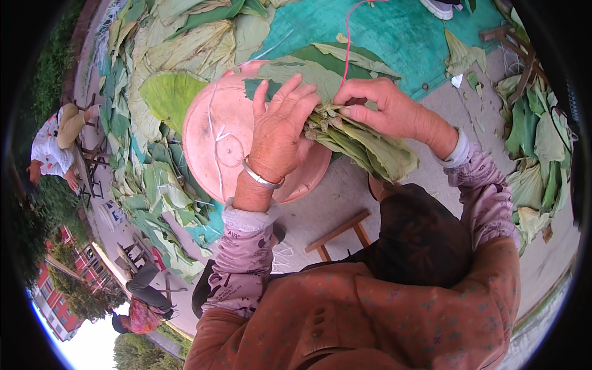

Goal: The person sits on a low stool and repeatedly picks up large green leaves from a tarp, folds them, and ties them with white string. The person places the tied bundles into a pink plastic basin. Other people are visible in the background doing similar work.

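Note:
A folded bundle of large green leaves (384,155) lies across my lap side of an upturned pink plastic basin (199,134), its gathered stem ends facing my hands. My left hand (284,125), wearing a silver bracelet, curls against these stem ends with its outer fingers spread; its thumb is hidden. With thumb and forefinger, my right hand (384,106) pinches at the stems where a pink string (347,51) comes down from above. Flat leaves (319,76) lie beneath and beyond the hands on the basin. A knotted white string (212,115) crosses the basin's pink face.
Heaps of drying leaves (189,51) cover the left side on a teal tarp (300,27). More leaves (536,152) lie at right by a wooden stool (522,60). A wooden stool frame (340,233) stands near my legs. Two people (55,143) sit far left; a shoe (439,8) shows at top.

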Motion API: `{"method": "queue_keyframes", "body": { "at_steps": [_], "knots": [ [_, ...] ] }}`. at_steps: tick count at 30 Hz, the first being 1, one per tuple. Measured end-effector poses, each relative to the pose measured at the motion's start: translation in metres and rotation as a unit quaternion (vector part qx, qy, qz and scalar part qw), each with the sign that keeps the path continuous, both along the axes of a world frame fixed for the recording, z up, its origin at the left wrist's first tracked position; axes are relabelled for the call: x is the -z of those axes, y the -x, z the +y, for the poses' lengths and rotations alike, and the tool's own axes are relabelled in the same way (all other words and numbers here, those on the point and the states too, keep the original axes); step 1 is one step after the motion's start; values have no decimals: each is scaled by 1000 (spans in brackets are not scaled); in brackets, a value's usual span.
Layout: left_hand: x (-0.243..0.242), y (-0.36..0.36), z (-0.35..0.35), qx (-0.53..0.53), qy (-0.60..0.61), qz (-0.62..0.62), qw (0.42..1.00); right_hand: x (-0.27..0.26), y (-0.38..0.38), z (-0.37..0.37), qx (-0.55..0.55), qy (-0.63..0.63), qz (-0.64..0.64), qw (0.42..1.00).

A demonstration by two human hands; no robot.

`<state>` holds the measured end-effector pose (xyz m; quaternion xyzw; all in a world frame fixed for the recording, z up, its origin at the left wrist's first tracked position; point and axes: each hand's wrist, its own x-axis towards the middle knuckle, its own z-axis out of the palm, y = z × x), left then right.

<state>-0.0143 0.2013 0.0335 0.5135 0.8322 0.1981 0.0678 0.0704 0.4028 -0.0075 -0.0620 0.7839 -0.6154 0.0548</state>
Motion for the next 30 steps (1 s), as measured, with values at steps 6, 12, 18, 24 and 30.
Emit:
{"method": "queue_keyframes", "body": {
  "at_steps": [6, 12, 18, 24, 30],
  "knots": [
    [6, 5, -1, 34, -24, -88, 995, 12, 2, 6, 79, 243, -282, 925],
    [7, 10, 8, 76, -53, -132, 987, 22, 13, 12, 160, 292, -187, 924],
    [8, 2, -5, 114, -16, -126, 985, 52, 24, 124, 391, 464, -140, 783],
    [11, 3, -7, 102, -45, -109, 988, 45, -1, 222, 433, 296, -18, 851],
    [0, 10, -5, -42, -133, -132, 981, 90, -36, 232, 567, -225, 101, 786]
  ]
}}
